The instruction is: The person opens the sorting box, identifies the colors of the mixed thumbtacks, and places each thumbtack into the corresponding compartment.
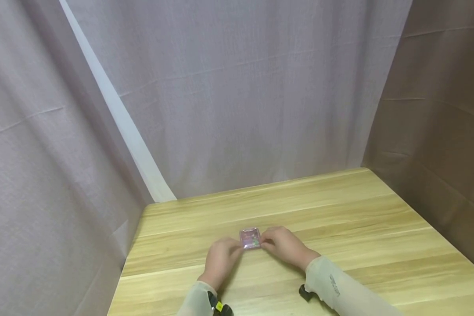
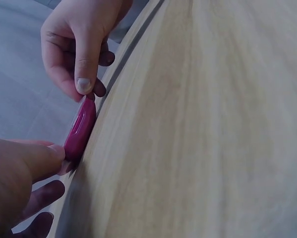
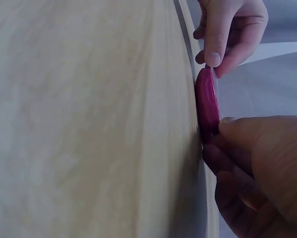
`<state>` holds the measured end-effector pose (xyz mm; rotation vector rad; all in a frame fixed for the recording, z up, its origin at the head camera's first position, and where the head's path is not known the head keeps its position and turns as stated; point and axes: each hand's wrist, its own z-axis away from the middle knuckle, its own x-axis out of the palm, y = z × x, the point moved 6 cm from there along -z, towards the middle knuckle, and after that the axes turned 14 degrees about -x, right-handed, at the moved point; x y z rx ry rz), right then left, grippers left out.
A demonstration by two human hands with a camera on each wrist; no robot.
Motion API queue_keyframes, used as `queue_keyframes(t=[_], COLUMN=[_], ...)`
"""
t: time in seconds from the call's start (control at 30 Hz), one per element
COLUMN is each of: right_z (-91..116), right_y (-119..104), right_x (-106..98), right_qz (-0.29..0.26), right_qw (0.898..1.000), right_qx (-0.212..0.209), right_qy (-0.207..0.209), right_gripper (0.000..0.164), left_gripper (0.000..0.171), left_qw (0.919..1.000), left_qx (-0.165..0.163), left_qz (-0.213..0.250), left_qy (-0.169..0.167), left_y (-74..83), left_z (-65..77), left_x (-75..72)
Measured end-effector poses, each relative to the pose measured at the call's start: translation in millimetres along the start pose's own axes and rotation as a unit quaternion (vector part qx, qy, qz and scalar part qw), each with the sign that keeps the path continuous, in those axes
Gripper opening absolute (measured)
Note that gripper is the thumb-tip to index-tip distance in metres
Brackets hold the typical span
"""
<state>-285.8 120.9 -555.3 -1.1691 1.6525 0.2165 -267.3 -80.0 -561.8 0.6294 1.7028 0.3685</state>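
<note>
A small square case (image 1: 250, 238) lies on the wooden table, its top clear and shiny with pink and a patch of green beneath. Seen edge-on in the left wrist view, the case (image 2: 80, 130) shows a thick magenta side with rounded ends. My left hand (image 1: 221, 259) pinches its left edge between thumb and fingers. At the opposite edge, my right hand (image 1: 283, 246) pinches it too, as the right wrist view also shows with the magenta case (image 3: 207, 103) between both hands. What exactly is inside the case is too small to tell.
The wood-grain table (image 1: 363, 224) reaches back to a grey curtain (image 1: 241, 109), with a brown curtain (image 1: 438, 131) on the right. A pale strip (image 1: 118, 105) shows in a gap between curtains at the left. Dark straps with cameras sit on both wrists.
</note>
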Motion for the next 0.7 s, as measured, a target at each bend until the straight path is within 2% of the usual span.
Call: queue_keyframes(t=[0.17,0.3,0.47,0.7], right_z=[-4,-1,9,17], right_y=[0,-2,0,0], right_x=[-1,2,1,-8], right_qz=[-0.008,-0.019,-0.002,0.008], right_qw=[1.0,1.0,1.0,1.0], right_qx=[-0.004,0.004,0.013,0.026], right_qy=[-0.001,-0.008,-0.005,-0.008], right_gripper=[0.009,0.012,0.013,0.013], left_gripper=[0.014,0.016,0.022,0.031], left_qw=[0.9998,0.9992,0.9995,0.9994], left_qx=[-0.019,-0.037,-0.031,-0.03], left_qz=[0.01,0.015,0.004,-0.01], left_qy=[-0.005,-0.009,-0.005,0.01], left_y=[-0.8,-5.5,-5.6,-5.8], left_z=[-2.5,1.2,8.6,14.2], left_x=[-3.4,-4.1,-5.4,-19.9])
